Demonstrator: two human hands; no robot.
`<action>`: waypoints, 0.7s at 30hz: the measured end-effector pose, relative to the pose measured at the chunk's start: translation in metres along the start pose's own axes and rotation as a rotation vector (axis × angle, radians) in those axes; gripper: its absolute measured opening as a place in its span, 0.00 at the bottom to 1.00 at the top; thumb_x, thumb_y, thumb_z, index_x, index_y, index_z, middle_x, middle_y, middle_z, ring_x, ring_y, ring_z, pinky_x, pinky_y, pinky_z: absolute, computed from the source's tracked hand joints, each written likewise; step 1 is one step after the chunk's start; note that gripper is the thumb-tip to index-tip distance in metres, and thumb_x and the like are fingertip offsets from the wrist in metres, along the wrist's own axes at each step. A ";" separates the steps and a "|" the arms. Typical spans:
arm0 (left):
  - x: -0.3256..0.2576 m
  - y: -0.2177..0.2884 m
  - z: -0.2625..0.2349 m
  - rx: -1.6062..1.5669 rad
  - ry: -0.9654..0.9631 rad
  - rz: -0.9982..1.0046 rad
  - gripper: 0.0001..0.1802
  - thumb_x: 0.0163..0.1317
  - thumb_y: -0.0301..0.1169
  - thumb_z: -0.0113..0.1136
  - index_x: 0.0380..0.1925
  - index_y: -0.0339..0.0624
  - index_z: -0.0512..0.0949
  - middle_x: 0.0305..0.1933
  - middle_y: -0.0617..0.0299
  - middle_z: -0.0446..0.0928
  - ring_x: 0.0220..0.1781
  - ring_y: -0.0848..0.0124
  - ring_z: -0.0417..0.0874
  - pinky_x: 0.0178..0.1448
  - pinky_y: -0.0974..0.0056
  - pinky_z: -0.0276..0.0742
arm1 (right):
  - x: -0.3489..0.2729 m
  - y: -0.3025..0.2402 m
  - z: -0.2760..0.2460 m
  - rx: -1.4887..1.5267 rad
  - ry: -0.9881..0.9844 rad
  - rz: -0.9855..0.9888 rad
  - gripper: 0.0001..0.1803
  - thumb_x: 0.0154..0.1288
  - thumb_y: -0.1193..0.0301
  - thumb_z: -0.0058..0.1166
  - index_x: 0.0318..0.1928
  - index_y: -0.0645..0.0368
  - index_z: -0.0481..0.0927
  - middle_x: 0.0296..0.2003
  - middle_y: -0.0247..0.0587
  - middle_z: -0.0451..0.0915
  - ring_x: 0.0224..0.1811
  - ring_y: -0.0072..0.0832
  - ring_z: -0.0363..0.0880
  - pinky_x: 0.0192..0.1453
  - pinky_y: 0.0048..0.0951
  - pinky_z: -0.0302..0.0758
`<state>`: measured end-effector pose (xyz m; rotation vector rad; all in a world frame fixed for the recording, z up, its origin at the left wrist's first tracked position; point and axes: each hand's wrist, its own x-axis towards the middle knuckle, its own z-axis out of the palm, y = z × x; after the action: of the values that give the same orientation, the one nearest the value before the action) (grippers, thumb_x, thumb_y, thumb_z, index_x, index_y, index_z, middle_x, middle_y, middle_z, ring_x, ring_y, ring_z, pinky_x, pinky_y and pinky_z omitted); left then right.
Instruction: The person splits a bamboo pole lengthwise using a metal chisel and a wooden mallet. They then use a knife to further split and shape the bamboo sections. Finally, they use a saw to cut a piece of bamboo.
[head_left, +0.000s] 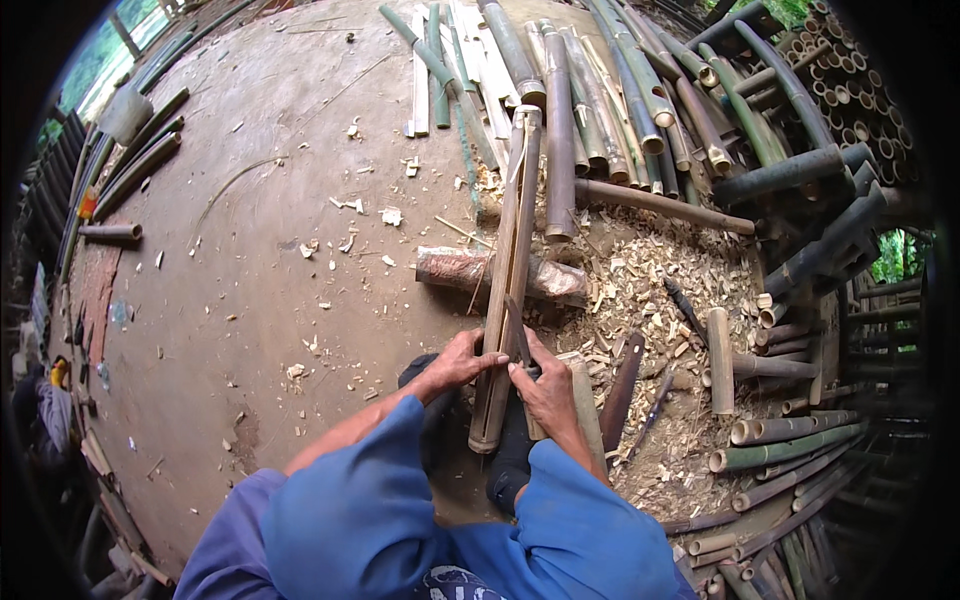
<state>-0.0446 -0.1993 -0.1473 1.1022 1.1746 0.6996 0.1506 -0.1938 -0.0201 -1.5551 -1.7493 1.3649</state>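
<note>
The split bamboo pole [508,270] lies lengthwise at the centre of the frame, its near end between my two hands and its far end reaching toward the stacked culms at the top. It rests across a short log [470,270] that lies crosswise on the dirt floor [250,250]. I judge the splitting well begun but unfinished: a long dark gap runs down the pole's middle, yet the two halves are joined at the near end. A blade [520,335] sits in that gap, just above my hands.

My left hand [458,362] is curled around the pole's left half, fingers wrapped over its edge. My right hand [545,392] is closed around what seems the blade's handle, pressed against the right half. Both forearms, in blue sleeves, come up from the lower edge, bent inward.

Pale shavings [640,290] carpet the ground to the right, and bamboo poles [600,90] pile along the top and right edges.
</note>
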 end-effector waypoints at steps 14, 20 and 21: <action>-0.004 0.004 0.005 0.000 0.060 -0.031 0.35 0.64 0.47 0.74 0.61 0.31 0.78 0.54 0.52 0.85 0.56 0.65 0.83 0.64 0.57 0.78 | 0.042 -0.029 -0.002 -0.090 0.043 -0.087 0.33 0.64 0.70 0.58 0.71 0.57 0.74 0.53 0.62 0.85 0.56 0.50 0.87 0.61 0.41 0.80; -0.005 0.018 0.002 0.076 0.030 -0.043 0.36 0.64 0.47 0.74 0.62 0.30 0.77 0.54 0.50 0.85 0.57 0.64 0.84 0.64 0.56 0.78 | 0.091 -0.043 -0.016 -0.247 0.109 -0.104 0.36 0.64 0.72 0.58 0.74 0.63 0.70 0.53 0.62 0.86 0.31 0.31 0.85 0.40 0.35 0.85; -0.004 0.014 0.001 0.077 0.053 -0.029 0.36 0.64 0.47 0.74 0.62 0.30 0.77 0.55 0.49 0.85 0.58 0.64 0.84 0.65 0.56 0.78 | 0.104 -0.047 -0.014 -0.277 0.154 -0.223 0.36 0.64 0.73 0.57 0.74 0.63 0.70 0.51 0.61 0.87 0.24 0.26 0.80 0.32 0.33 0.84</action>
<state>-0.0430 -0.1986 -0.1327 1.1347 1.2697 0.6697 0.1098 -0.0878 -0.0033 -1.5008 -2.0078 0.9033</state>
